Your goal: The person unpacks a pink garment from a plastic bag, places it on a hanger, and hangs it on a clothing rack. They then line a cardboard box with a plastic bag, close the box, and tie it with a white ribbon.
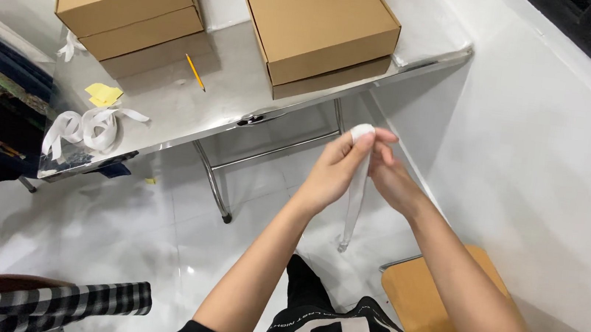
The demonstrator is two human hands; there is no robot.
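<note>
Holding a narrow white fabric strip (pixel 356 195) upright, the left hand (pixel 336 170) pinches its looped top end closed. The right hand (pixel 392 181), fingers curled, touches that same end from just beside. The strip's long axis hangs vertically below both hands, forward of the shiny metal tabletop (pixel 244 93).

Bright, even light from above – the steel worktop (pixel 243 101) mirrors the cardboard boxes (pixel 323 24) and throws pale glare, shadows stay soft on the white floor (pixel 147 231), focus is sharp, and straight lines bow slightly toward the edges
</note>
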